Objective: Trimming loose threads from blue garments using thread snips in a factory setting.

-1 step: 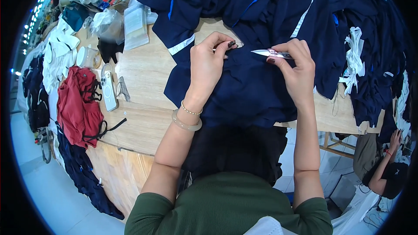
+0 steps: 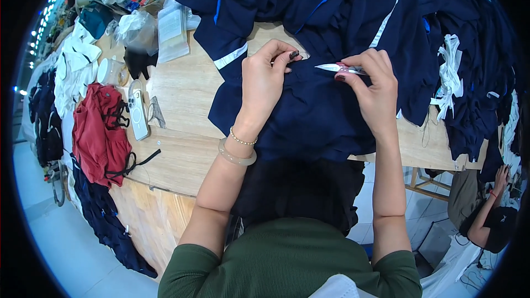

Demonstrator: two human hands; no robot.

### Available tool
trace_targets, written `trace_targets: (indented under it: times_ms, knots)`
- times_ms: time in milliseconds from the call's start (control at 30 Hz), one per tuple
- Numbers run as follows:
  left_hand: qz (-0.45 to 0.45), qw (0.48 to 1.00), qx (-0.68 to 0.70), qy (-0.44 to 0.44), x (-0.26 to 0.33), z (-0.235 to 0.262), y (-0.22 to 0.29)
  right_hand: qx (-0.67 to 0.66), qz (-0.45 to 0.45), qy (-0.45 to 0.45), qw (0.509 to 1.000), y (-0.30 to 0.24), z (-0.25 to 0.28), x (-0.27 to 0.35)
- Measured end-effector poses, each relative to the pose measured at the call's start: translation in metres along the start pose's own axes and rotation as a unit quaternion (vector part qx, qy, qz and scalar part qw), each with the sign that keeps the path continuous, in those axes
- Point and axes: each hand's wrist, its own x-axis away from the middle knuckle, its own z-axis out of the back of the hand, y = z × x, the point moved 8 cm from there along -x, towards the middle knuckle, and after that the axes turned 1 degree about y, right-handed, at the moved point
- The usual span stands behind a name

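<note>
A navy garment [image 2: 326, 110] lies spread over the near edge of the table, in front of my body. My left hand [image 2: 268, 72] is closed in a pinch at its upper edge, thumb against fingertips; a fine thread may be in the pinch too, but it is too small to tell. Between the thumb and fingers of my right hand [image 2: 375, 80] is a pair of small thread snips [image 2: 328, 68]. Their pointed blades face left toward the pinched spot, a short gap above the cloth.
More navy garments [image 2: 353, 16] with white and blue strips heap at the far side. To the left lie a red garment [image 2: 99, 132], a phone [image 2: 138, 111] and plastic bags [image 2: 173, 30]. White strips [image 2: 450, 72] hang at the right; another person [image 2: 486, 215] is beyond.
My right hand has shifted slightly to the left with the snips, bringing the blade tips a little nearer my left hand. The left hand stays in place.
</note>
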Motion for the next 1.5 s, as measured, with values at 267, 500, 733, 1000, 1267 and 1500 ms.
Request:
trace_targets:
  times_ms: [267,500,733,1000,1267,1500]
  knots:
    - [0.023,0.999,0.046,-0.017,0.002,0.0,-0.004,0.091,0.08,-0.003,0.993,-0.018,-0.025,-0.012]
    - [0.031,0.998,0.047,-0.024,0.002,0.0,-0.003,0.106,0.102,-0.021,0.989,-0.021,-0.033,-0.014]
    - [0.031,0.999,0.027,-0.032,0.001,-0.001,-0.004,0.121,0.132,-0.029,0.983,-0.026,-0.036,-0.014]
    - [-0.064,0.99,-0.048,0.119,-0.01,0.068,-0.006,-0.199,-0.183,-0.032,0.962,0.038,-0.023,-0.017]
    - [0.032,0.915,-0.303,-0.266,0.002,0.041,-0.042,-0.33,-0.193,-0.354,0.853,0.064,-0.105,-0.018]
    - [-0.126,0.886,-0.365,-0.255,0.009,0.037,-0.038,-0.188,-0.178,-0.53,0.808,0.046,-0.084,-0.008]
